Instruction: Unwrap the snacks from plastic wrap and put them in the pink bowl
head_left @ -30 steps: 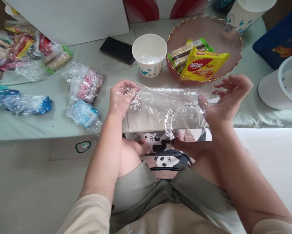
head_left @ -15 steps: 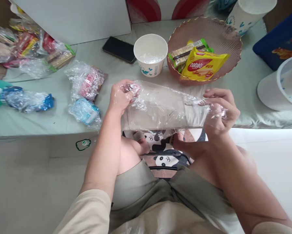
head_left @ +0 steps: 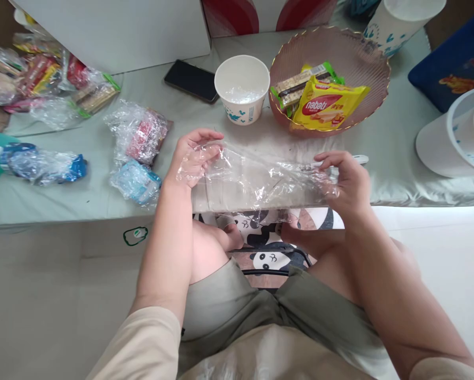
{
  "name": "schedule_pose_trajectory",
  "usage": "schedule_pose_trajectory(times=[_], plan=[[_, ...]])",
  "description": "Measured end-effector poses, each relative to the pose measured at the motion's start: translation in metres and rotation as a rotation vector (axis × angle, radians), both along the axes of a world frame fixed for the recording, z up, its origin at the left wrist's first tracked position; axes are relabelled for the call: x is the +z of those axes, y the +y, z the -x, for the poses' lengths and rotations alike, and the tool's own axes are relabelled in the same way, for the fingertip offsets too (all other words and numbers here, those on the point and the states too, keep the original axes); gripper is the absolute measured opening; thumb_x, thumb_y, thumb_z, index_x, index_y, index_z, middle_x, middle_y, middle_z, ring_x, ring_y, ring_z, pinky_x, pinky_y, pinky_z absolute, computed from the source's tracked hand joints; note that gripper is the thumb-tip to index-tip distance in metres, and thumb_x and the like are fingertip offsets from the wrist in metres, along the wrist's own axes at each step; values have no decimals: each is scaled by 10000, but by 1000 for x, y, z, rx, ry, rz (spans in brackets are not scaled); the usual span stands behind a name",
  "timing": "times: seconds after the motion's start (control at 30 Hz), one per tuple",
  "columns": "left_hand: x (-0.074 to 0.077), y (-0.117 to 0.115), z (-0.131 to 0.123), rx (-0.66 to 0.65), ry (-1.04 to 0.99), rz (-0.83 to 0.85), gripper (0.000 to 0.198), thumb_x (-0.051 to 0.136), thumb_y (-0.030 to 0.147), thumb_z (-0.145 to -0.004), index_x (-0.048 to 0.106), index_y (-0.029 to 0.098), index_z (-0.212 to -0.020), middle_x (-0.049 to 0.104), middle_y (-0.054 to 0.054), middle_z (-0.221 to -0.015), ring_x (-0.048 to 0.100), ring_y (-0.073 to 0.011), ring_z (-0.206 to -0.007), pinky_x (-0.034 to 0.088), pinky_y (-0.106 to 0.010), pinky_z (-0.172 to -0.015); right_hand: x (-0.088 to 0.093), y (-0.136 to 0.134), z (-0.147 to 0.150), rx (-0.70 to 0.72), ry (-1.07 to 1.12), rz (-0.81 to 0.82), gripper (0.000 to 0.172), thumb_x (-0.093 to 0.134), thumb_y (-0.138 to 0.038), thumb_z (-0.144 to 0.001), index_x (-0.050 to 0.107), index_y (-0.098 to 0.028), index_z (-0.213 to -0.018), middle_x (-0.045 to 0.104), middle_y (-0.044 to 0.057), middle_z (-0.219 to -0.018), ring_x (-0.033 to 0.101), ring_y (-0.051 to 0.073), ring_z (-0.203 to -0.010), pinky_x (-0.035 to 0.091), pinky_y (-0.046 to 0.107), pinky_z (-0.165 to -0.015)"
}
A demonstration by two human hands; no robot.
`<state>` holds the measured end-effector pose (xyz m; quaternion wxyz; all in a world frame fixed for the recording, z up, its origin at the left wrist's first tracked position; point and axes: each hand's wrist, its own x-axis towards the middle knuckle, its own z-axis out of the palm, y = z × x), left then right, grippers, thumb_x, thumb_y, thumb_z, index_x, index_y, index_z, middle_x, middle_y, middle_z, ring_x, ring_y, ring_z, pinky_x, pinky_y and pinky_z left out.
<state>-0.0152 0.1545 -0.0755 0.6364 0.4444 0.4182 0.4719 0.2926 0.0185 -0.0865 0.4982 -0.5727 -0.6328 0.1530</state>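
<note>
Both hands: your L hand (head_left: 192,162) & R hand (head_left: 350,184) each hold one end of a clear film (head_left: 256,179), stretched btwn them.
L fingers (head_left: 210,153): half-curled round the film's left end, film draped over the palm; grip looks loose.
R fingers (head_left: 327,158): bent down, clenched on the film's right end.
Film pos: crinkled, see-through, spread along the near edge of the surface (head_left: 94,200), just above your knees.
Just behind film: white paper cup (head_left: 243,87) w/ blue print, upright, sth clear inside.
Right of cup: pink bowl (head_left: 340,45), gold rim, touching or nearly touching the cup; holds a yellow wafer pack (head_left: 327,105) & green-edged bars.
Left of cup: black phone (head_left: 189,80), flat, screen dark.
Near L hand: two film-wrapped snacks, one reddish (head_left: 142,132), one blue (head_left: 136,182), side by side.
Far left: another blue wrapped pack (head_left: 43,166); behind it a pile of wrapped snacks (head_left: 43,79).
Far right: white tubs (head_left: 454,134), stacked, well apart from R hand.
Below: panda-print seat (head_left: 266,258) btwn your legs.
</note>
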Motion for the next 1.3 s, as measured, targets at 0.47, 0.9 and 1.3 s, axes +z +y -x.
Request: schedule_pose_trajectory(times=[0.47, 0.9, 1.3], plan=[[0, 0, 3, -37, 98, -45, 272, 918, 207, -651, 732, 192, -850, 776, -26, -990, 760, -159, -946, 595, -238, -838, 13, 5, -1, -151, 104, 40, 236, 733, -334, -785, 574, -278, -949, 716, 18, -903, 687, 228, -867, 536, 438, -849], [-6, -3, -9, -28, 271, -245, 324, 856, 485, -774, 663, 257, -898, 611, 72, -540, 513, -83, -366, 326, -206, -352, 12, 6, -9, -341, 69, 280, 177, 656, -378, -882, 586, -305, -1027, 544, -51, -631, 555, 165, -510, 459, 317, -536], [-5, -1, -13, 48, 231, -168, 224, 871, 375, -787, 705, 239, -853, 683, 26, -673, 571, -89, -482, 434, -231, -487, 18, 4, -4, 33, 165, 30, 289, 711, -497, -812, 601, -244, -724, 656, 63, -1204, 613, 331, -1268, 457, 601, -1106]])
